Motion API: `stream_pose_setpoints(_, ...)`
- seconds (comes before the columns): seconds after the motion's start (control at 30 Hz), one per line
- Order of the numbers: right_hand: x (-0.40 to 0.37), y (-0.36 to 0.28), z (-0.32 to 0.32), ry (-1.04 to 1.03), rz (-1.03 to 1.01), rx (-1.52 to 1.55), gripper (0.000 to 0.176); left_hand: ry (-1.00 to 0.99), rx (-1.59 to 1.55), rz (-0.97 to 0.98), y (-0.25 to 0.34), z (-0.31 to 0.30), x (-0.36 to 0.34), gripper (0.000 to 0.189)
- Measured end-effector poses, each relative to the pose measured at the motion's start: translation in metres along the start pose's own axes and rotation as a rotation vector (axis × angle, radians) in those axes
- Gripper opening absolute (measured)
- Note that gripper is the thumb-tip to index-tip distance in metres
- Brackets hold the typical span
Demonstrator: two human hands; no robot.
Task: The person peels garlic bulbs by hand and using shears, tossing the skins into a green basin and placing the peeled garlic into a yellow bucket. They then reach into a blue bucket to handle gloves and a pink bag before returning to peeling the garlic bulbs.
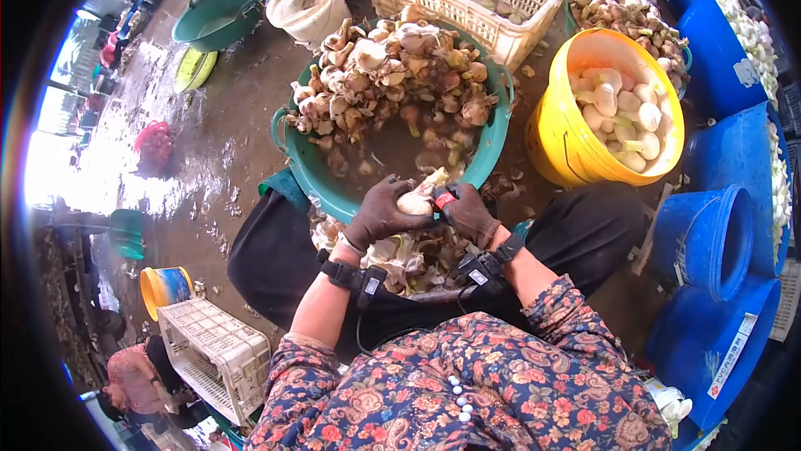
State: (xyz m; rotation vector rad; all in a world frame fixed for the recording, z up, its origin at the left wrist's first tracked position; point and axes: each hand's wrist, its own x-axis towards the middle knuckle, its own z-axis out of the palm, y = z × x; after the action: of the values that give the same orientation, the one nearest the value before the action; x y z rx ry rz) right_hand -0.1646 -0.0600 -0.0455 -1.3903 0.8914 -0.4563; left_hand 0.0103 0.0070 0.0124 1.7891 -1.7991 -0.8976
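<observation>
My left hand [385, 214], in a dark glove, is closed around a pale garlic bulb [415, 202] at the near rim of a green tub [499, 130]. Beside it my right hand [467, 212], also gloved, is closed on a small tool with a red part [445, 200] that touches the bulb's side. The tool's blade is hidden. Unpeeled garlic bulbs [400, 67] are heaped in the far part of the tub, above murky water. Below my hands lie loose peels and stalks [392, 261].
A yellow bucket [546, 130] of peeled bulbs stands right of the tub. Behind are a white bucket [309, 7] and a cream crate [501, 34]. Blue buckets [692, 238] line the right side. At lower left are another crate [213, 351] and a person [138, 376].
</observation>
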Motion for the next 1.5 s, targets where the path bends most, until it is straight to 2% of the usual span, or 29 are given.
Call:
stream_pose_setpoints(0.03, -0.002, -0.001, 0.001, -0.027, 0.132, 0.228, 0.027, 0.001, 0.006, 0.0, 0.0, -0.001, -0.002, 0.061)
stream_pose_setpoints(0.1, 0.0, -0.004, -0.006, -0.135, 0.198, 0.377, 0.028, -0.019, -0.903, -0.21, 0.001, 0.0, -0.009, 0.057)
stream_pose_setpoints(0.17, 0.0, -0.009, -0.009, -0.118, 0.27, 0.419, 0.035, 0.071, -0.899, -0.261, 0.005, 0.012, -0.01, 0.051)
stream_pose_setpoints(0.23, -0.004, -0.031, -0.003, -0.154, 0.389, 0.825, 0.05, 0.179, -1.013, -0.224, 0.019, 0.028, -0.008, 0.057)
stream_pose_setpoints(0.27, -0.006, -0.024, -0.005, -0.244, 0.034, 0.612, 0.051, 0.118, -1.015, -0.206, 0.018, 0.032, -0.009, 0.066)
stream_pose_setpoints(0.3, -0.004, -0.013, -0.007, -0.314, -0.321, 0.374, 0.051, 0.127, -0.781, -0.131, 0.013, 0.036, -0.008, 0.073)
stream_pose_setpoints(0.33, 0.004, -0.002, 0.001, -0.271, 0.303, 0.991, 0.046, 0.269, -0.425, -0.108, 0.009, 0.036, -0.007, 0.081)
stream_pose_setpoints(0.37, 0.004, 0.007, 0.002, -0.201, 0.353, 1.128, 0.038, 0.418, -0.072, -0.083, 0.005, 0.034, -0.007, 0.089)
stream_pose_setpoints(0.4, 0.012, 0.023, -0.005, -0.282, 0.277, 0.903, 0.03, 0.416, 0.03, -0.028, 0.008, 0.027, -0.005, 0.09)
stream_pose_setpoints(0.43, 0.011, 0.01, -0.001, -0.153, 0.36, 0.763, 0.027, 0.415, 0.133, 0.019, 0.012, 0.017, -0.004, 0.092)
stream_pose_setpoints(0.53, 0.017, 0.014, -0.006, -0.334, 0.178, 0.149, 0.032, 0.01, 0.118, -0.1, -0.007, 0.018, -0.011, 0.032)
stream_pose_setpoints(0.57, 0.009, -0.011, -0.011, -0.344, 0.169, -0.019, 0.034, 0.024, 0.108, -0.04, -0.012, 0.023, -0.012, 0.024)
stream_pose_setpoints(0.63, 0.025, 0.067, 0.004, -0.276, -0.346, -0.323, 0.035, 0.06, -0.151, -0.155, -0.008, 0.03, -0.019, 0.018)
stream_pose_setpoints(0.67, 0.019, 0.036, -0.006, -0.354, 0.078, -0.043, 0.035, 0.05, -0.325, -0.236, -0.01, 0.035, -0.022, 0.018)
stream_pose_setpoints(0.77, 0.015, 0.012, -0.017, -0.412, -0.084, 0.18, 0.042, 0.143, -0.833, -0.478, -0.032, 0.041, -0.025, 0.024)
stream_pose_setpoints(0.8, 0.012, 0.001, -0.02, -0.449, -0.135, 0.226, 0.054, 0.177, -1.21, -0.527, -0.034, 0.036, -0.027, 0.027)
stream_pose_setpoints(0.9, 0.007, -0.01, -0.012, -0.448, -0.219, 0.317, 0.058, 0.394, -0.802, -0.214, -0.014, 0.036, -0.033, 0.024)
stream_pose_setpoints(0.93, 0.005, -0.005, -0.006, -0.337, -0.372, 0.125, 0.061, 0.497, -0.81, -0.237, 0.0, 0.036, -0.035, 0.024)
stream_pose_setpoints(0.97, -0.001, -0.009, -0.004, -0.113, -0.588, -0.35, 0.054, 0.4, -0.418, -0.145, 0.01, 0.023, -0.041, 0.029)
stream_pose_setpoints(1.03, -0.009, -0.031, -0.005, -0.097, -0.637, -0.53, 0.045, 0.376, -0.036, 0.069, -0.014, 0.026, -0.041, 0.031)
stream_pose_setpoints(1.07, -0.008, -0.025, 0.0, -0.047, -0.573, -0.422, 0.039, 0.417, 0.036, 0.074, -0.019, 0.029, -0.038, 0.017)
stream_pose_setpoints(1.1, -0.011, -0.028, 0.004, 0.023, -0.53, -0.347, 0.033, 0.388, -0.725, -0.23, -0.009, 0.03, -0.033, 0.021)
stream_pose_setpoints(1.17, -0.01, -0.014, 0.011, 0.162, -0.147, 0.039, 0.022, 0.489, -0.966, -0.34, -0.016, 0.032, -0.026, 0.023)
stream_pose_setpoints(1.23, 0.028, 0.05, 0.007, 0.299, -0.012, 0.539, 0.016, 0.398, -0.928, -0.254, -0.006, 0.014, -0.035, 0.019)
stream_pose_setpoints(1.3, 0.051, 0.122, -0.01, 0.301, -0.173, 0.134, 0.021, 0.258, -1.029, -0.3, 0.007, 0.004, -0.052, 0.015)
stream_pose_setpoints(1.37, 0.03, 0.052, -0.014, 0.318, 0.008, 0.574, 0.03, 0.321, -1.325, -0.329, 0.02, -0.011, -0.074, 0.018)
stream_pose_setpoints(1.43, 0.027, 0.038, -0.014, 0.259, 0.004, 0.621, 0.032, 0.281, -1.291, -0.073, 0.012, -0.024, -0.082, 0.023)
stream_pose_setpoints(1.47, 0.027, 0.035, -0.013, 0.189, -0.006, 0.661, 0.034, 0.175, -0.902, -0.417, 0.01, -0.037, -0.095, 0.032)
stream_pose_setpoints(1.5, 0.026, 0.031, -0.014, 0.18, 0.002, 0.659, 0.034, 0.137, -0.639, -0.435, 0.014, -0.043, -0.099, 0.04)
